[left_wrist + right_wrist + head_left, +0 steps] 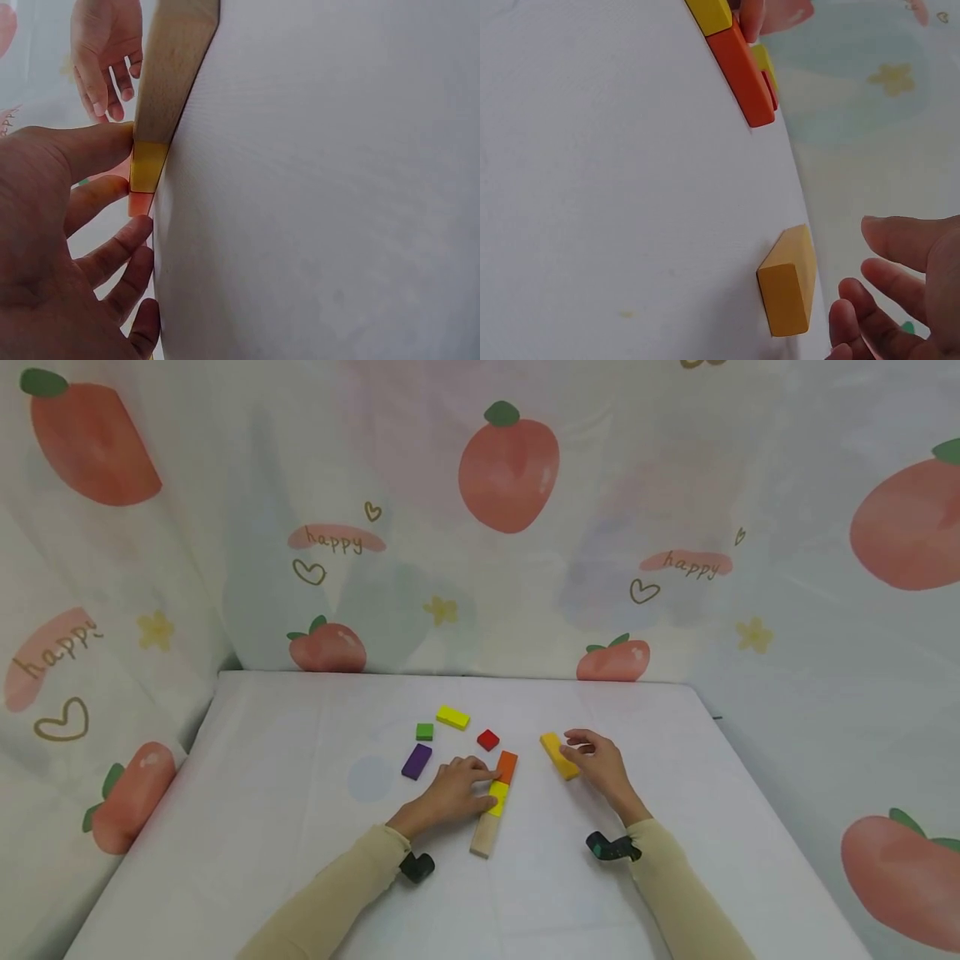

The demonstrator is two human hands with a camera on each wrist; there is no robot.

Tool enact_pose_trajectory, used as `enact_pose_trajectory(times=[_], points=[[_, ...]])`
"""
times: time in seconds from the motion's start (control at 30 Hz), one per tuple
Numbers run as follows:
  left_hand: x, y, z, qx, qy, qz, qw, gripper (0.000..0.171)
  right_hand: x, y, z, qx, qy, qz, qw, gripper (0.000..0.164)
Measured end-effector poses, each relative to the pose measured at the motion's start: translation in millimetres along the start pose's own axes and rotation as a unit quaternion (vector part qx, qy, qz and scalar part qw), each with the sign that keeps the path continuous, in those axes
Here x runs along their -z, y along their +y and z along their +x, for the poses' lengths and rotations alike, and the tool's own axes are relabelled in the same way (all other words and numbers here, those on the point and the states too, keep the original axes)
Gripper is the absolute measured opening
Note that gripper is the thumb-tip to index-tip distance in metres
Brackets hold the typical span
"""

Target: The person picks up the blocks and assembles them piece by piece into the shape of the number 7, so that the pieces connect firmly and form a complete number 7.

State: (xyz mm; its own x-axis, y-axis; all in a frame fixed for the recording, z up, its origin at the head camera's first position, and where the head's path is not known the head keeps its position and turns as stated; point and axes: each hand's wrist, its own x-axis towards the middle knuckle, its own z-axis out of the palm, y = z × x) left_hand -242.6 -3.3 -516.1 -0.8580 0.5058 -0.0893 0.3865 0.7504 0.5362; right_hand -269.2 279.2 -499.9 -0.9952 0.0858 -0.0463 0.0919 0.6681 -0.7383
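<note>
Three blocks lie end to end in a slanting row: an orange block [507, 767] at the far end, a yellow block [498, 797] in the middle and a plain wooden block [485, 836] nearest me. My left hand [453, 792] is at the row's left side, its thumb tip at the yellow block and its index fingertip at the orange one. To the right lies an amber-yellow block [787, 289]. Beside it my right hand [600, 767] hovers with parted fingers; the right wrist view shows a gap between the fingers [896, 289] and the block.
Beyond the left hand, a purple block [417, 762], a small green block [424, 732], another yellow block [453, 718] and a small red block [488, 740] lie scattered on the white table [300, 827]. A fruit-printed curtain [420, 568] stands behind the table.
</note>
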Motion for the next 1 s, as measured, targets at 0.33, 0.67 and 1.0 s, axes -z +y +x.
enact_pose_trajectory(times=[0.33, 0.67, 1.0], points=[[1.0, 1.0, 1.0, 0.004, -0.001, -0.003, 1.0, 0.051, -5.0, 7.8, 2.5, -0.039, -0.002, 0.019, 0.999, 0.042], [-3.5, 0.8, -1.0, 0.006, 0.004, -0.01, 0.9999, 0.05, -9.0, 13.3, 3.3, -0.054, 0.009, 0.014, 0.998, 0.043], [-3.3, -0.8, -0.3, 0.004, 0.006, -0.005, 1.0, 0.051, -12.2, 12.0, 2.0, -0.042, 0.005, -0.011, 0.999, 0.043]])
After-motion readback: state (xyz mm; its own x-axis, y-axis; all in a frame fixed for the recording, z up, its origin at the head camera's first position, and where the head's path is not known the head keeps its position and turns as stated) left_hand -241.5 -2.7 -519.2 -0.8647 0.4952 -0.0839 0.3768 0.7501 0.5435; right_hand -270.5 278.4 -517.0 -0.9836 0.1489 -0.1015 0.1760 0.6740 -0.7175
